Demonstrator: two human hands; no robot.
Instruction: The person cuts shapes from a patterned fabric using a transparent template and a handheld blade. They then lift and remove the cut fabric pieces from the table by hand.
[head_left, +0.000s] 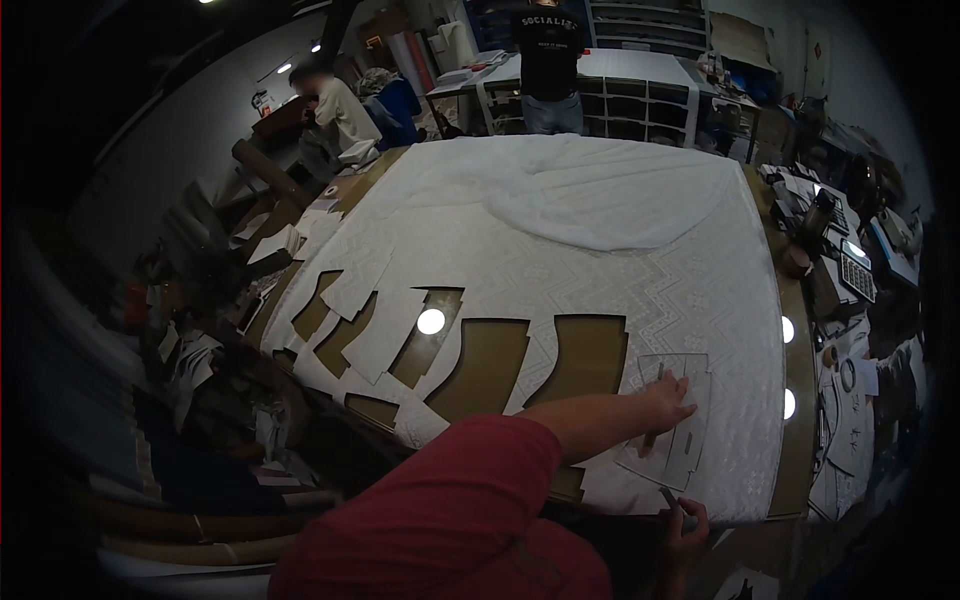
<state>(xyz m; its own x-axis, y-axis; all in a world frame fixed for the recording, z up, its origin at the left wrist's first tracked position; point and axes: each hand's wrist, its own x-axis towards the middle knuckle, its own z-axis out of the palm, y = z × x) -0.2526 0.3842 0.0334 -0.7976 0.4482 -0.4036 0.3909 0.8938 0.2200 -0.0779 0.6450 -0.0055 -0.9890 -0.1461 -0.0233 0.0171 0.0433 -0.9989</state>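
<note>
White patterned fabric (pixel 510 260) covers the large table, with several pieces cut out of it and the brown tabletop showing through. Near the right front, a clear pattern template (pixel 690 430) with dark outlines lies on the fabric. My left hand (pixel 668 403) rests on the template with its fingers spread, at the end of the red-sleeved arm. Below it, at the table's front edge, my right hand (pixel 685 530) is closed around a small dark tool (pixel 669 496), whose tip is near the template's lower edge. What kind of tool it is cannot be made out.
Loose white fabric (pixel 620 200) is bunched at the table's far side. A person (pixel 548 60) in a black shirt stands beyond it; another person (pixel 345 115) sits at the back left. At right are a calculator (pixel 857 272), a dark bottle (pixel 818 215) and papers.
</note>
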